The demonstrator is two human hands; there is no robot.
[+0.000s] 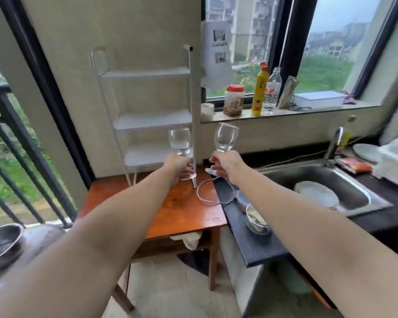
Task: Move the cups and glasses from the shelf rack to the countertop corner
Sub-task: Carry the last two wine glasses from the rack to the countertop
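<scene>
I see the white rack standing on the wooden table against the wall, its three shelves bare in this view. To its right runs the dark countertop with the steel sink, a plate lying in the basin. Both my arms reach straight forward from the bottom corners, forearms bare and nearly parallel, wrists raised toward the rack. My left hand is curled round the stem of the left glass, which stands upright in front of the rack's lower shelf, its foot just showing below my fingers. My right hand grips the stem of the right glass, bowl tilted a little to the right, held above the seam between table and countertop. The two glasses are near each other but apart, the rack's right post between them. A white cable loops on the table below my right wrist.
</scene>
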